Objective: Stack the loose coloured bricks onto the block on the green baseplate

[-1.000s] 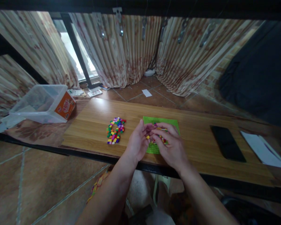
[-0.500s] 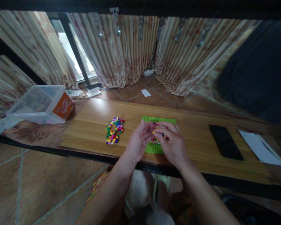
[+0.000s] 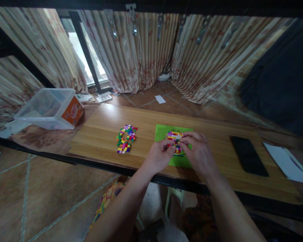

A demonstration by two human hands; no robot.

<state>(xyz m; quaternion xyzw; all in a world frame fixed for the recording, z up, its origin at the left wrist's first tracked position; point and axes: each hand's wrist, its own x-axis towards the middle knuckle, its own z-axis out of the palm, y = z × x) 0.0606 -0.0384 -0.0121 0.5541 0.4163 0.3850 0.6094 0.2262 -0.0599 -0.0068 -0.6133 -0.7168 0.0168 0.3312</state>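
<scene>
Over the green baseplate [image 3: 164,132] on the wooden table [image 3: 103,129], I pinch my left hand [image 3: 158,157] and right hand [image 3: 200,155] narrowly on the multicoloured brick cluster [image 3: 174,136], mid-placement, needing careful stud alignment.

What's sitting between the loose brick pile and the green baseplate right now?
Only bare wooden table separates the loose brick pile from the green baseplate, per the head view.

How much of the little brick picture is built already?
A small patch of bricks already sits on the green plate. Both hands, left and right, meet at its near edge, fingertips together; whether they pinch a brick is hidden. Most of the plate is bare, and a loose pile waits on the table.
</scene>
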